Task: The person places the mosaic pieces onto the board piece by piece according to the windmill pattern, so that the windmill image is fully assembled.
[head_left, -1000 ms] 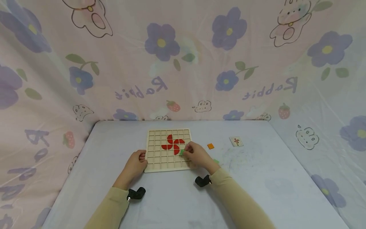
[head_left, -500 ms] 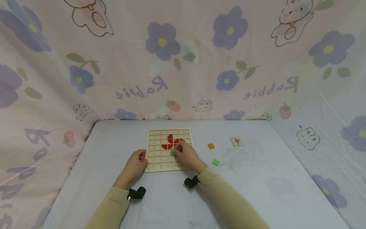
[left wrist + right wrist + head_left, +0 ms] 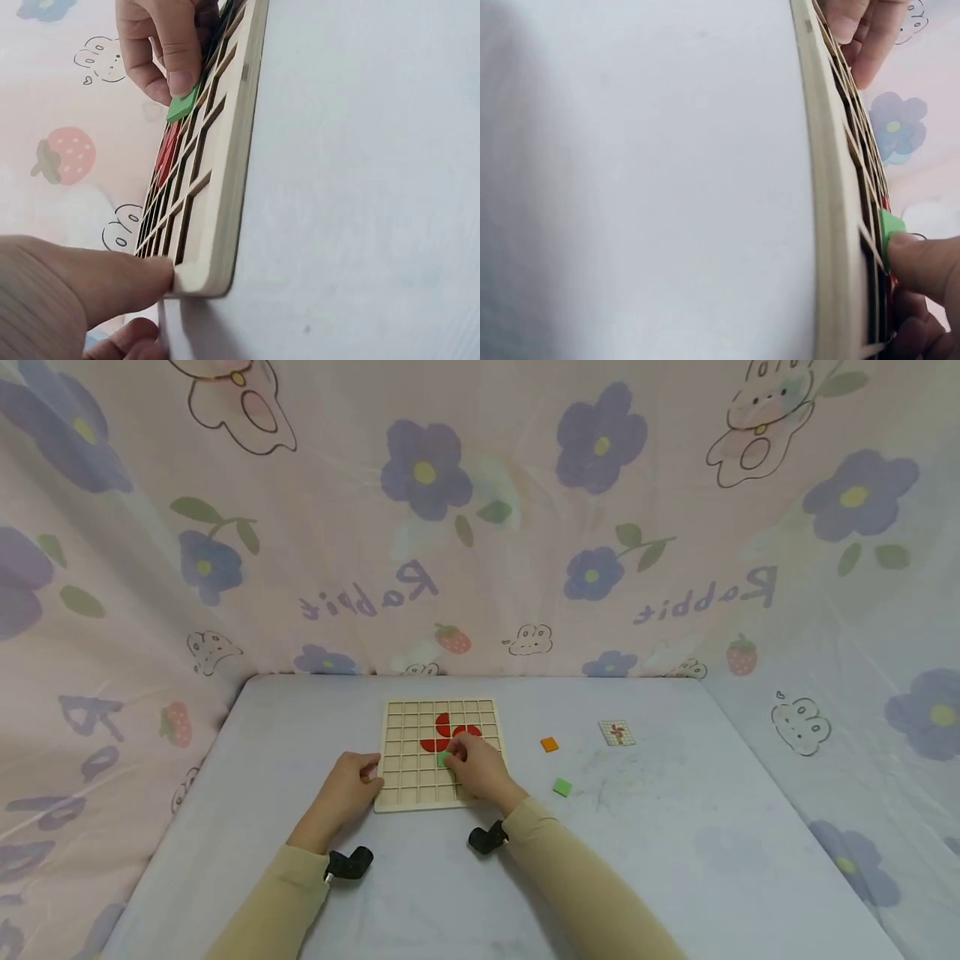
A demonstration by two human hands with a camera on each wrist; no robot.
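Note:
A wooden grid board (image 3: 401, 777) lies on the table, with red petal-shaped pieces (image 3: 442, 724) set in its middle like a pinwheel. My left hand (image 3: 345, 793) holds the board's left edge, its thumb (image 3: 142, 281) against the rim near the corner and the other fingers curled. Over the board, my right hand (image 3: 480, 768) pinches a green tile (image 3: 443, 759) between thumb and fingers. In the right wrist view that green tile (image 3: 889, 229) stands tilted at the grid beside a red piece. The right hand hides part of the red pieces and the cells below them.
To the right of the board lie an orange tile (image 3: 550, 744) and a second green tile (image 3: 562, 787). Farther right is a small pattern card (image 3: 617, 732) printed with a red pinwheel on a grid. A printed curtain (image 3: 480, 543) surrounds the table's back and sides.
My right hand has carried the green tile leftward across the board, to just below the left red piece. The second green tile has come into full view. The left hand stays at the board's edge.

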